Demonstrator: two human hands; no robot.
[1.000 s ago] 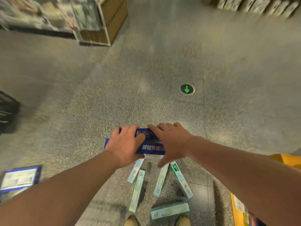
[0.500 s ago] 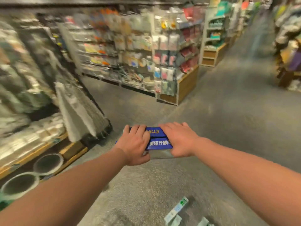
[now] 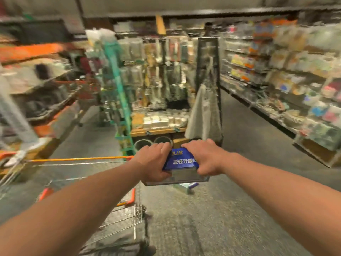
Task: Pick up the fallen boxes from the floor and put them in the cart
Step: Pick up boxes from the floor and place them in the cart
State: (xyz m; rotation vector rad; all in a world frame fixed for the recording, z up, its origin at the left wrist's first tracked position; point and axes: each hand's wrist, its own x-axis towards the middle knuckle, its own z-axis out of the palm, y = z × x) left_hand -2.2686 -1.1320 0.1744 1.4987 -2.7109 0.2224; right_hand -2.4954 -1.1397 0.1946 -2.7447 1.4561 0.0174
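Two-handed grip: the left hand (image 3: pixel 153 163) and right hand (image 3: pixel 203 157) each curl over one end of the blue box (image 3: pixel 182 160). It is held in the air ahead of the body, right of the wire cart (image 3: pixel 79 159) and not yet over it. Judged risks: the box could slip from the grip during the sideways swing, and a small box (image 3: pixel 184 187) on the floor (image 3: pixel 203 228) just below invites a misstep.

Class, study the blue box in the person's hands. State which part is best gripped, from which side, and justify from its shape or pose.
Grip the blue box at its two short ends, one hand from each side, as the left hand and right hand do here. It is wide, flat and roughly level, so opposed end grips likely keep it steady.
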